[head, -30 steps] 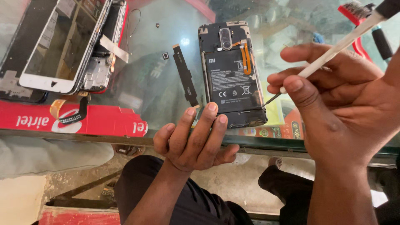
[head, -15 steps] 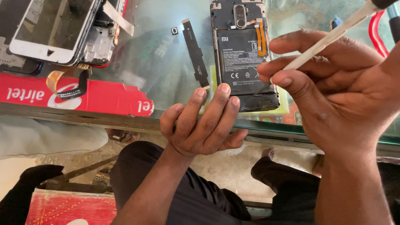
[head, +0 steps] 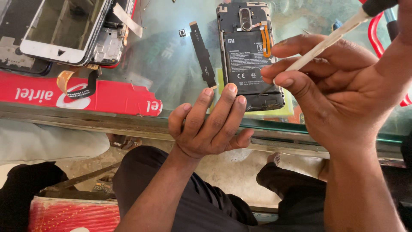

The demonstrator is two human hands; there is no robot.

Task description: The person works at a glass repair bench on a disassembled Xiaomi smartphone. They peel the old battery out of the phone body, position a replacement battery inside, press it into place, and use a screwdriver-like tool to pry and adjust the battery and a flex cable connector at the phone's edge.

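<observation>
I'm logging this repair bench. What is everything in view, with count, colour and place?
Opened phone: one, black, back cover off, top centre on the glass.
Flex strip: one, black, left of that phone.
Small square part: one, dark, left of the strip.
Dismantled phones: a stack, white and black, top left.
Red sticker band: one, along the glass top's near edge.
Thin tool: one, white shaft, dark handle.
Left hand: fingertips at the opened phone's lower edge.
Right hand: grips the thin tool, tip at the phone.
</observation>
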